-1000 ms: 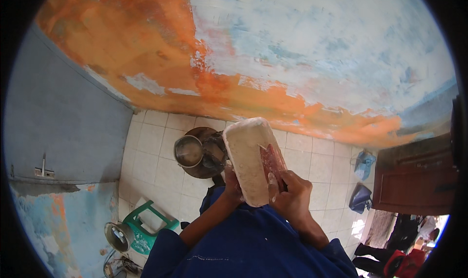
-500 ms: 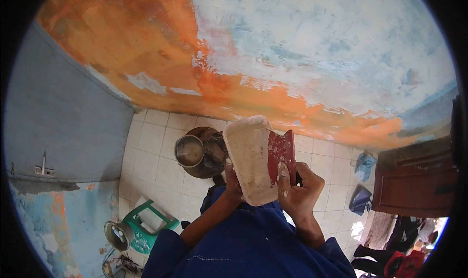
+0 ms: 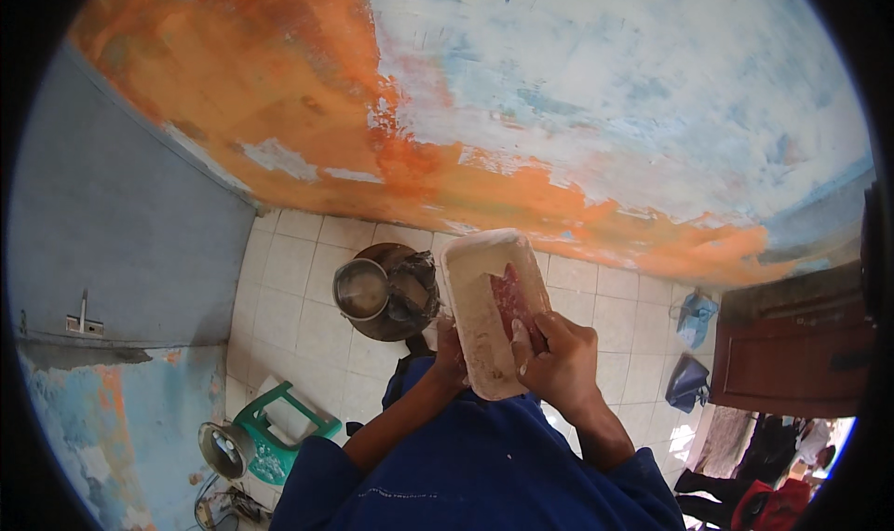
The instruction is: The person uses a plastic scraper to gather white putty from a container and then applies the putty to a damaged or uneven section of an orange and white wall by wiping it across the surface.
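Observation:
A shallow rectangular tray (image 3: 473, 280), pale and smeared with putty, is tilted in front of my body. My left hand (image 3: 451, 352) grips its left edge, fingers partly hidden behind the tray. My right hand (image 3: 562, 359) is closed around a red putty spreader (image 3: 508, 298), thumb on its near face. The spreader lies inside the tray, its blade against the tray's inner surface. White residue coats parts of the spreader and my right thumb.
Ahead rises a patchy orange and whitish wall (image 3: 596, 94). A round dark stool (image 3: 382, 328) with a metal pot (image 3: 361, 289) stands left. A green plastic chair (image 3: 270, 438), a blue bag (image 3: 687, 382) and a brown wooden door (image 3: 792, 354) are around; a person (image 3: 782, 503) is at lower right.
The spreader has moved left and down from the tray's right rim into the tray. My right hand has followed it, and the tray has turned slightly and shifted right.

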Action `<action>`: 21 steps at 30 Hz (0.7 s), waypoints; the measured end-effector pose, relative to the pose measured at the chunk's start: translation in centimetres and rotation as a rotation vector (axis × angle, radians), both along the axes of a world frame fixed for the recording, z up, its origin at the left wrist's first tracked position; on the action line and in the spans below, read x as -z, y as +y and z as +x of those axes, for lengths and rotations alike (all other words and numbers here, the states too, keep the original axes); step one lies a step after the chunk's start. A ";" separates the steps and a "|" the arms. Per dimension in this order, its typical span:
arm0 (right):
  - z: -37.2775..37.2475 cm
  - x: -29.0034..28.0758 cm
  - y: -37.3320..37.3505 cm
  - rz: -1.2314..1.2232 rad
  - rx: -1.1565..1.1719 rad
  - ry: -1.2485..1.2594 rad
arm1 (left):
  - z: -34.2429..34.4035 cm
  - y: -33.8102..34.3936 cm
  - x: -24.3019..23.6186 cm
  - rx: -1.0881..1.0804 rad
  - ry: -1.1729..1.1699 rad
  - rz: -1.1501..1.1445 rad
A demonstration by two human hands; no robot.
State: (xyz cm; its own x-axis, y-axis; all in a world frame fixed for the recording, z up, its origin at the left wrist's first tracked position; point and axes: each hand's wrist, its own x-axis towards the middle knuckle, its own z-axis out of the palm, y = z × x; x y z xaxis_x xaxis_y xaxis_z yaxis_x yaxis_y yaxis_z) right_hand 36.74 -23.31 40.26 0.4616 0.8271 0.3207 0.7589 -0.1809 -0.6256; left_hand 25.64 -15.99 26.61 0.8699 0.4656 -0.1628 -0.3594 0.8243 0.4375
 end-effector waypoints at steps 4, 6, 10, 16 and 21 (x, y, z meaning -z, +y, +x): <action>0.9 0.0 0.4 0.080 0.022 -0.028 | -0.1 -0.1 -0.3 0.027 -0.106 -0.060; 1.0 -0.4 0.5 0.144 0.044 -0.044 | 0.0 -0.1 -0.4 0.017 -0.092 -0.027; 1.3 -0.4 0.6 0.111 0.006 -0.157 | 0.3 -0.2 -0.8 -0.008 -0.030 -0.036; 0.2 0.0 -1.2 -0.062 -0.037 -0.139 | -0.1 -0.1 0.8 -0.018 0.065 -0.006; -0.4 1.4 -1.7 -0.043 -0.017 0.000 | 0.0 0.1 0.6 -0.088 -0.001 0.041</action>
